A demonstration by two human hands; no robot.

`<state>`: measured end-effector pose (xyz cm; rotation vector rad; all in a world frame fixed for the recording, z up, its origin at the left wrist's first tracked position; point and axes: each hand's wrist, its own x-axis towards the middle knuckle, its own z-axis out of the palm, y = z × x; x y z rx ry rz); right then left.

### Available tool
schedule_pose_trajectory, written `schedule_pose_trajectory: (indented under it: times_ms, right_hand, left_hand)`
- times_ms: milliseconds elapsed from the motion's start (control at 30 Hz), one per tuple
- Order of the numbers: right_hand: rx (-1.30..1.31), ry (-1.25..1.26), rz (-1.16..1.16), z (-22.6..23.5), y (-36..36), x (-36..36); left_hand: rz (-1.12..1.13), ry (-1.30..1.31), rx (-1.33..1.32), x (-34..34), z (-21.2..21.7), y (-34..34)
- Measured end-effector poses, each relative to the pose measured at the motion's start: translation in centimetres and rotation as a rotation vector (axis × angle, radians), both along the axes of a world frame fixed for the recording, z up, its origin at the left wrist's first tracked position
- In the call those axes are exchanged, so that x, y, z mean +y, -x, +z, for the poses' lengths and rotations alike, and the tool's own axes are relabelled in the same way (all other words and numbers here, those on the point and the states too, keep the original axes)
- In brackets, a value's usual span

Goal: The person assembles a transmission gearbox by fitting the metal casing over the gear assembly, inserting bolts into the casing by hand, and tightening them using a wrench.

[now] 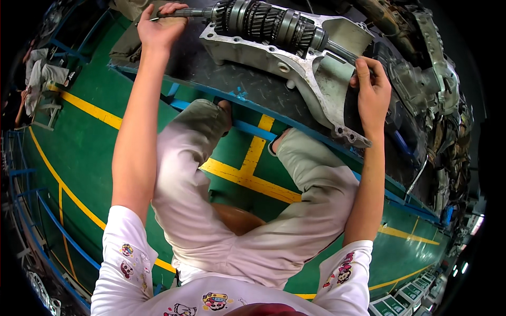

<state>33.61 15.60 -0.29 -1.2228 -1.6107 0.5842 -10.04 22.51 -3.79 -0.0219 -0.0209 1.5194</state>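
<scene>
A gear shaft (266,23) carrying several dark toothed gears lies lengthwise over an open silver gearbox housing (295,73). My left hand (159,26) is wrapped round the splined thin end of the shaft at the left, beyond the housing. At the other end, my right hand (373,79) has its thumb and fingers closed at the tip of the smooth shaft, over the bell-shaped part of the housing. Whether the gears rest in the housing or sit just above it, I cannot tell. The housing's flanged lower edge reaches over the bench's near edge.
The housing stands on a dark bench top (237,89) with a blue frame. More metal casings (421,84) crowd its right side, near a blue-handled tool (403,143). A grey cloth (126,45) lies at the left. Another person (39,84) sits far left on the green floor (84,142).
</scene>
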Motion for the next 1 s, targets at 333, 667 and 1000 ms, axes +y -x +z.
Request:
schedule_pose_trajectory:
  times_ms: [333, 667, 1000]
  right_hand:
    - [0.135, 0.172, -0.001, 0.6, 0.4, 0.9]
    - [0.120, 0.001, 0.037, 0.5, 1.2, -0.7]
    - [-0.033, 0.051, 0.027, 0.4, -0.3, 0.8]
  left_hand:
    - [-0.082, -0.400, -0.100, 1.3, -1.4, -0.9]
    - [0.045, -0.150, -0.047, 0.9, -0.8, 0.5]
    - [0.140, -0.101, 0.205, -1.3, 0.0, -0.2]
